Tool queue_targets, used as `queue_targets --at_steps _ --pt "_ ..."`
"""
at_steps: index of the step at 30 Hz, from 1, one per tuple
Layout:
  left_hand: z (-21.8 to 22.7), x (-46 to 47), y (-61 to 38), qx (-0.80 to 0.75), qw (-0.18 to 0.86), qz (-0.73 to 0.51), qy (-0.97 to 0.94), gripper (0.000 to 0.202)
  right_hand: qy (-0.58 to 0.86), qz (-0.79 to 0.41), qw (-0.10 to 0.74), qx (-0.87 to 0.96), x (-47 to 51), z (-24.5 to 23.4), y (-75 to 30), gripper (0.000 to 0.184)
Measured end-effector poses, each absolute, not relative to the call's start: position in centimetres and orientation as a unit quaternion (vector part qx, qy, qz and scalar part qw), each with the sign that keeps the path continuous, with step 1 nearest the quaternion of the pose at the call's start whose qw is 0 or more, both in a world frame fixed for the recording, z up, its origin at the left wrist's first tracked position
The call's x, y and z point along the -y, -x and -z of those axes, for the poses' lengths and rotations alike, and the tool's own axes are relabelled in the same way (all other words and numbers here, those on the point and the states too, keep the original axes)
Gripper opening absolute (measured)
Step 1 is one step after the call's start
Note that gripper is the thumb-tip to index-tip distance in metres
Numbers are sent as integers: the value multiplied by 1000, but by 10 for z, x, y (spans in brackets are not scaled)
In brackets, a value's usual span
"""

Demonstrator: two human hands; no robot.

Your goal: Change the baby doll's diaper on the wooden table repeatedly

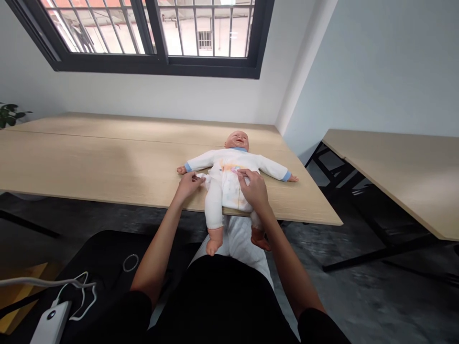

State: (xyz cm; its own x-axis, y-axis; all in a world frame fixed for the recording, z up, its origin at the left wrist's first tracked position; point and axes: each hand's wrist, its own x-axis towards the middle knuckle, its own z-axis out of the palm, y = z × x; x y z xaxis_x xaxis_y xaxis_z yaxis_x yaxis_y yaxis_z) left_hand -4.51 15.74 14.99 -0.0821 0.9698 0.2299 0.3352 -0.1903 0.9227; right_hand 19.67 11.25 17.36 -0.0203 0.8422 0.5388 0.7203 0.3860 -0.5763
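Observation:
A baby doll [237, 139] in a white outfit with blue collar and cuffs lies on its back on the table, arms spread and lower legs hanging past the front edge. Around its hips sits a white diaper [232, 193] with a coloured print across the front. At the doll's hip on the left, my left hand [189, 186] pinches a white side flap of the diaper, pulled outward. My right hand [255, 190] rests on the front of the diaper, fingertips closed near the printed waistband. Whatever lies under those fingertips is hidden.
The wooden table [89, 162] stands against the wall below a barred window [154, 28]. Another table [401, 172] is on the right. A black chair [107, 253] at lower left carries a white power bank [53, 322] with a cable and a bead bracelet [130, 263].

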Motion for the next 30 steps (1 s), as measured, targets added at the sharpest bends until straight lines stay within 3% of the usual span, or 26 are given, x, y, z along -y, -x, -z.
queue_targets --at_steps 3,11,20,30 --pt "-154 -158 41 -513 366 -534 -564 22 556 -50 407 723 -108 -176 -194 33" --pt "-161 -147 1 -468 350 -620 -523 20 530 68 229 814 -96 -189 -166 43" --pt "-179 -144 -3 -437 282 -679 -518 18 551 47 214 805 -102 -192 -165 42" --pt "-180 -141 -25 -466 188 -503 -703 13 542 51 205 814 -102 -183 -164 43"
